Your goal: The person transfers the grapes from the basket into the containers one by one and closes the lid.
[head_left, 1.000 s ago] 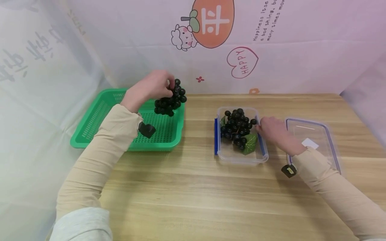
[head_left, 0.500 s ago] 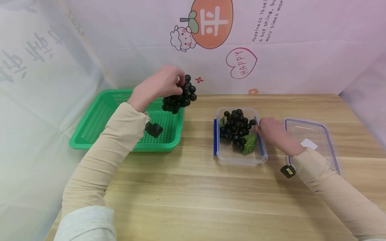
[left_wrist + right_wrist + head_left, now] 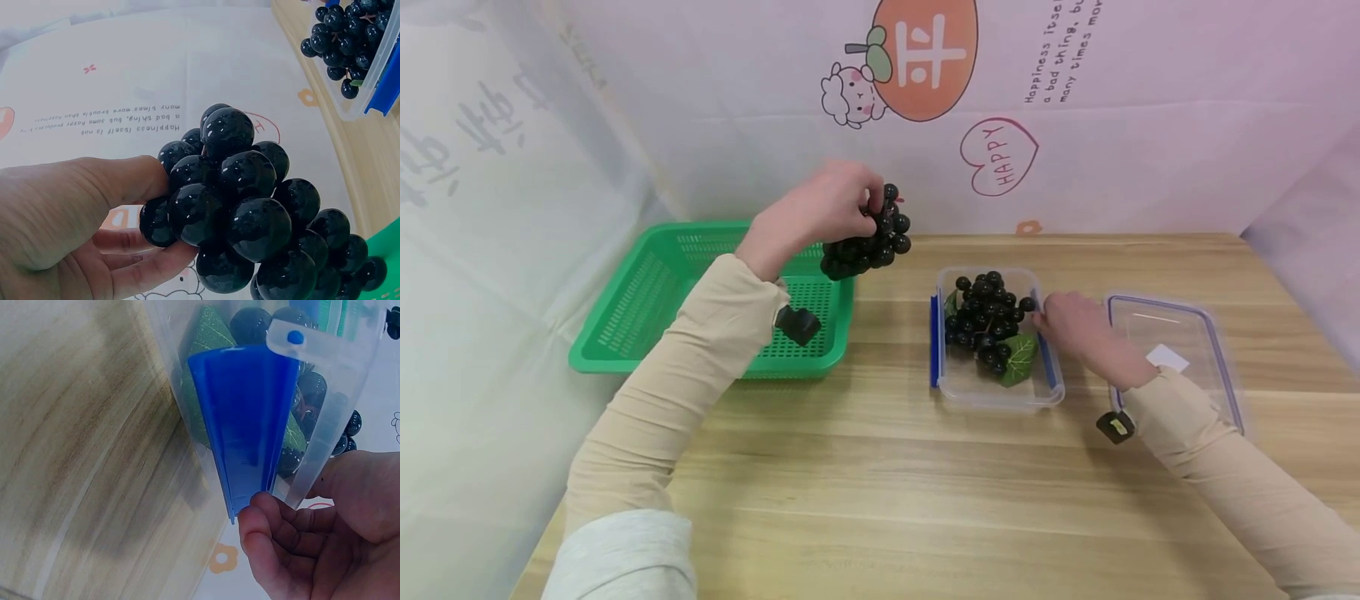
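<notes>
Left hand point(image 3: 820, 212) pinches a grape bunch point(image 3: 868, 237) aloft between basket point(image 3: 647, 308) and box point(image 3: 992, 387) — best carried level, then lowered beside the grapes point(image 3: 988, 321) already inside — while the right hand point(image 3: 1075, 329), fingers curled, grips the box's rim.

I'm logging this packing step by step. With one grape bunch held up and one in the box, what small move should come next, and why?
Probably carry the grape bunch rightward to above the clear container. The left hand grips it in the air over the green basket edge, and the right hand steadies the container's side, which holds one bunch with room toward its near end.
</notes>
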Demonstrator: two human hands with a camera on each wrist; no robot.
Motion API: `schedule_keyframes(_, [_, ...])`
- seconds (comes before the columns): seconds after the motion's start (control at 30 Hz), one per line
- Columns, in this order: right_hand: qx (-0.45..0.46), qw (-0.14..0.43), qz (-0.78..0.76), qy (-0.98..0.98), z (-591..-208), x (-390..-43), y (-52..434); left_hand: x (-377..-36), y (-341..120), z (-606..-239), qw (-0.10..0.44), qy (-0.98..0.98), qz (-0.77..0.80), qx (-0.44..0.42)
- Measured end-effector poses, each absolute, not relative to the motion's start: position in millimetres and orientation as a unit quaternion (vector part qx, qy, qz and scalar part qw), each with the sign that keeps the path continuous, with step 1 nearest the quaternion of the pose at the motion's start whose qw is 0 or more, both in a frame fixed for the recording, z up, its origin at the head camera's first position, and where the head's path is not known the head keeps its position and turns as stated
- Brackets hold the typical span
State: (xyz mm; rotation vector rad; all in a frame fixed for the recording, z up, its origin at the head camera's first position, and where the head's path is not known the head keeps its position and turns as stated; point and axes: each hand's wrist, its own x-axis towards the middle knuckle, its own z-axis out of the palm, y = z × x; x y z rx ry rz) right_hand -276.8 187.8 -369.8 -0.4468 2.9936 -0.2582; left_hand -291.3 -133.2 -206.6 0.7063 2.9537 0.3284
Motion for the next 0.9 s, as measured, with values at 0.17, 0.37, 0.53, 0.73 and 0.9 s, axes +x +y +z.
schedule_keyframes(0.17, [-0.143,0.056,-0.085,0.984,-369,-277,188,-291,-128,-206,0.042,0.965,0.104,0.237])
schedule_keyframes(0.37, [-0.145,0.048,-0.085,0.985,-369,-277,187,-291,-121,-207,0.031,0.963,0.104,0.247])
schedule_keyframes(0.53, [-0.147,0.041,-0.081,0.985,-369,-277,188,-290,-118,-208,0.028,0.959,0.105,0.26])
schedule_keyframes(0.73, [-0.145,0.041,-0.08,0.985,-369,-277,188,-289,-113,-209,0.029,0.956,0.109,0.271])
schedule_keyframes(0.9, [-0.148,0.035,-0.079,0.985,-371,-277,189,-285,-108,-212,0.027,0.952,0.106,0.285])
